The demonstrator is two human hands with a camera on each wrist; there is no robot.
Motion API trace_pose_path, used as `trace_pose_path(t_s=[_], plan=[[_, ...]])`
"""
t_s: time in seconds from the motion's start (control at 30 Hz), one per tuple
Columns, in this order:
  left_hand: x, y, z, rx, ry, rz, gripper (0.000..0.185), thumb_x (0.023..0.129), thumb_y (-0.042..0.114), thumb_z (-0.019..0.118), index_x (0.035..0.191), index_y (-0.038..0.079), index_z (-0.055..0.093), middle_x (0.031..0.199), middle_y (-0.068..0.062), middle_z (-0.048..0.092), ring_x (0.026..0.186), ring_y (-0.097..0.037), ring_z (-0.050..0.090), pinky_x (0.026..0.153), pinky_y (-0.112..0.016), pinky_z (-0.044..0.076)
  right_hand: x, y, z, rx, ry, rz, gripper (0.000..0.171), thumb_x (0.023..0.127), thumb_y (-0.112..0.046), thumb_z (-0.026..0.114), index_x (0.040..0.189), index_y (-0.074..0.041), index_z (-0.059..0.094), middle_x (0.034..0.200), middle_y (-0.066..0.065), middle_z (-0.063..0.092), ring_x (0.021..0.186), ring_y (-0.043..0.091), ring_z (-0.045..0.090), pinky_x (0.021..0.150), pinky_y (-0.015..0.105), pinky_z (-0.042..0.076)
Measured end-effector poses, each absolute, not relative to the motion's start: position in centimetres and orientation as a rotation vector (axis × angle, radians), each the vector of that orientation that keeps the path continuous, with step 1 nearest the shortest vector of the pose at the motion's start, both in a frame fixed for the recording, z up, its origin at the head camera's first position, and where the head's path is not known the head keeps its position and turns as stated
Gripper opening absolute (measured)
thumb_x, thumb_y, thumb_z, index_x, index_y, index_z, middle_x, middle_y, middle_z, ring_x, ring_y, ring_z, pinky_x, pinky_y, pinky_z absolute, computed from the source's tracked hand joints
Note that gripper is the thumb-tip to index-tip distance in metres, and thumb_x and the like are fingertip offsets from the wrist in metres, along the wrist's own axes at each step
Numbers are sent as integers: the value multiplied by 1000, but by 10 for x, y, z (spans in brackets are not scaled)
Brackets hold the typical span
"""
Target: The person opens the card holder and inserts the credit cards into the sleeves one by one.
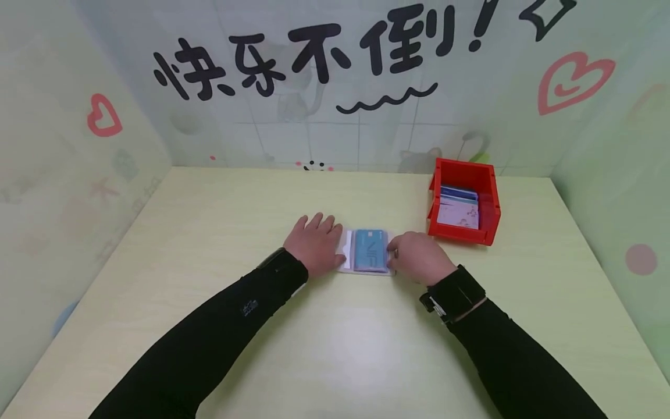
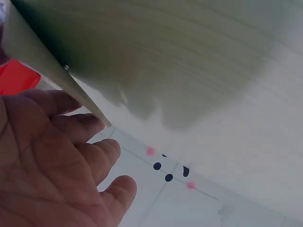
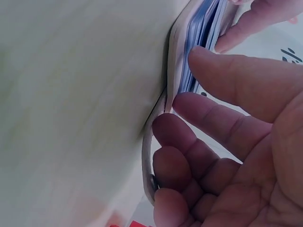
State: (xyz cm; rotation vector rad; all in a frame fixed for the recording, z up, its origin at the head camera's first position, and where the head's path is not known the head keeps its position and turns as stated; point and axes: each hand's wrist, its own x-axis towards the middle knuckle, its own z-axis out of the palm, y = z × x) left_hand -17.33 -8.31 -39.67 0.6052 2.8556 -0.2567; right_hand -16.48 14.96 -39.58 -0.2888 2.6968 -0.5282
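Pale card holder (image 1: 348, 251), spread open, showing a light-blue VIP card (image 1: 370, 249)

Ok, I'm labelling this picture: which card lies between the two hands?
The light blue card marked VIP, framed by the pale holder. The cards in the red box sit apart, the front one pale pink.

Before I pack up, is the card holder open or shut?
Open: the head view shows the card holder spread, its blue card facing up.
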Motion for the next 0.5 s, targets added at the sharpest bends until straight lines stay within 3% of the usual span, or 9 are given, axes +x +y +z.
trace_pose_path(t_s=[0.3,0.5], plan=[[-171,-85,-406,654,2830,-210,71,107,49,52,164,10,36,171,-12,35,159,-33,32,130,-53,26,-166,149,-396,-291,2692,-527,50,94,-23,80,138,-5,69,121,12,72,92,23,62,82,32,57],[-170,-83,-410,679,2839,-204,72,107,49,49,165,10,35,172,-12,32,161,-32,30,131,-53,24,-165,145,-395,-276,2676,-664,48,99,-23,74,142,-4,65,126,12,70,100,24,63,90,36,60]])
